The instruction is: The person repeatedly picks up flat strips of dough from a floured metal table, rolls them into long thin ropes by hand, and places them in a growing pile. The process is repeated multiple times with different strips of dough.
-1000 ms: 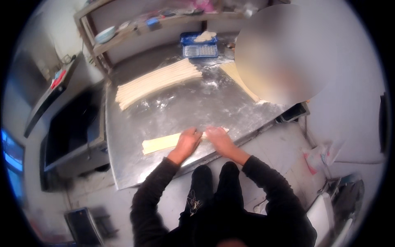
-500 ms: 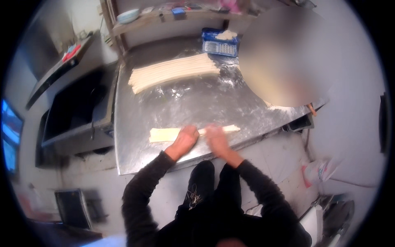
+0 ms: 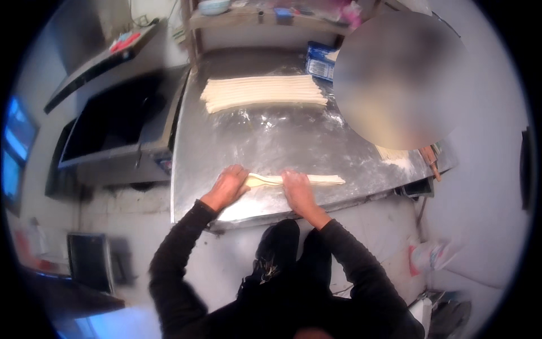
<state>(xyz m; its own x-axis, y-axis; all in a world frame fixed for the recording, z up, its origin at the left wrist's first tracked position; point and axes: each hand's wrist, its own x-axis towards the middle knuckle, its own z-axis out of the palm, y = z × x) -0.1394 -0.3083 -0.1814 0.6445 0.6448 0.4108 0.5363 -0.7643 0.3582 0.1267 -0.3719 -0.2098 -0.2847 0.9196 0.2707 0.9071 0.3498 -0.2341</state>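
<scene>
A pale dough strip (image 3: 324, 179) lies lengthwise near the front edge of the metal table (image 3: 265, 141). My left hand (image 3: 228, 183) is closed over its left end, hiding that end. At the strip's middle my right hand (image 3: 297, 189) is closed on the dough, its fingertips mostly hidden. Between the hands the strip gapes in a flat, yellowish fold; right of my right hand it is narrow and folded together. Farther back, several long dough rolls (image 3: 262, 92) lie side by side in a row.
A blue scale (image 3: 320, 66) stands at the back right, partly behind a blurred round patch. Below that patch, a wooden-handled tool (image 3: 431, 161) lies near floury dough. A shelf (image 3: 265, 18) with a pale bowl (image 3: 214, 7) runs behind. Left of the table stands a dark-topped unit (image 3: 116, 121).
My left hand has slid left to the strip's end, and the flat left part is now largely folded over. My right hand, blurred before, is now still on the dough. The view has shifted.
</scene>
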